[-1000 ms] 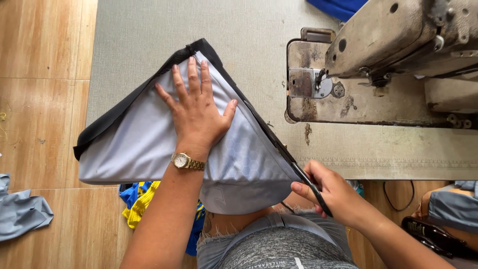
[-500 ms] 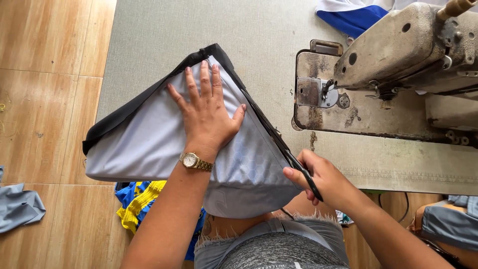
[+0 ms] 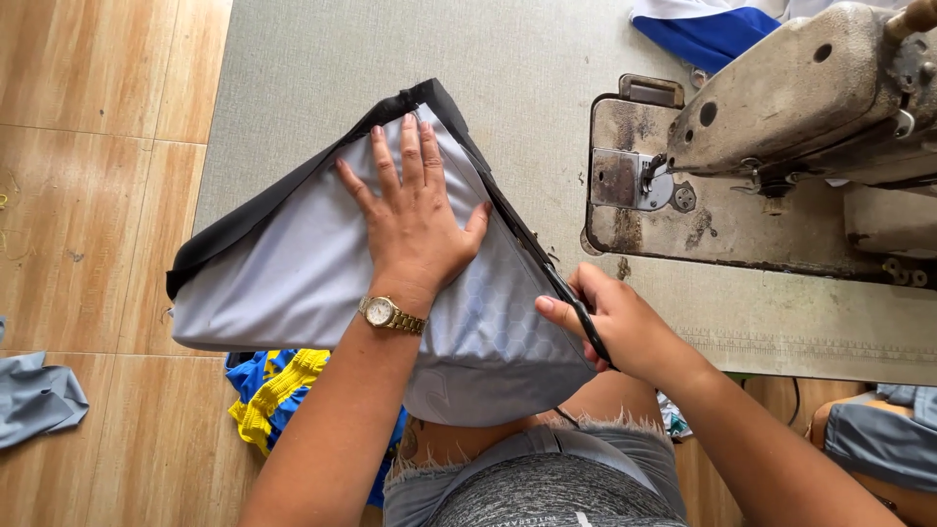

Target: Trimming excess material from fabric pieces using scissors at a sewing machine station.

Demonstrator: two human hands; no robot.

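1. A crumpled grey fabric scrap (image 3: 37,398) lies on the wooden floor (image 3: 88,146) at the far left.
2. A blue and yellow garment (image 3: 268,390) lies on the floor below the table's (image 3: 293,59) near edge.
3. A pale grey garment piece (image 3: 293,283) with a black trim band (image 3: 273,200) lies on the grey table top, its lower end hanging over the edge toward the person's lap.
4. The left hand (image 3: 415,224), a gold wristwatch (image 3: 388,314) on its wrist, lies flat on the garment, its grip spread, fingers fanned and pressing down.
5. The right hand (image 3: 620,327) has its grip pinching the black trim at the piece's right edge, thumb against fingers.
6. A worn sewing machine (image 3: 781,137) stands to the right, apart from the garment; blue and white cloth (image 3: 712,29) lies behind it.
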